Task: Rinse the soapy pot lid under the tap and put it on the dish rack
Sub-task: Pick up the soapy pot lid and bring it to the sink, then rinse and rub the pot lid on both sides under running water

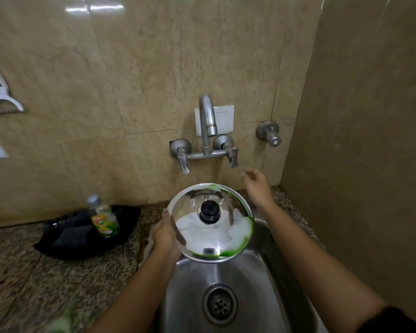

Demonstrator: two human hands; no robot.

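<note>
The left hand (pixel 165 233) closes its grip on the 9 o'clock rim of the pot lid (pixel 210 221), holding it tilted above the far end of the steel sink (pixel 257 272). The lid is a shiny steel dome with a black knob (pixel 210 211) at its middle; white foam covers its near half, and green soap streaks run along the rim from 3 to 6 o'clock and at 12 o'clock. The right hand (pixel 256 186) is raised at the lid's 2 o'clock, apart from it, fingers loosely curled around nothing, just below the tap's right lever (pixel 233 156).

The tap (pixel 208 116) stands on the tiled wall at the lid's 12 o'clock, its spout arching forward, with a left lever (pixel 183 162) beside it; no water shows at the spout. A separate round valve (pixel 269 133) sits on the wall at 1 o'clock.

In the sink basin, the drain (pixel 219 304) lies open at 6 o'clock from the lid.

On the speckled counter (pixel 34 280), at the lid's 9 o'clock, a black tray (pixel 120 241) holds a dish-soap bottle (pixel 103 218) leaning upright and a dark scrub pad (pixel 72 236). A white object (pixel 0 92) hangs on the wall at 10 o'clock.
</note>
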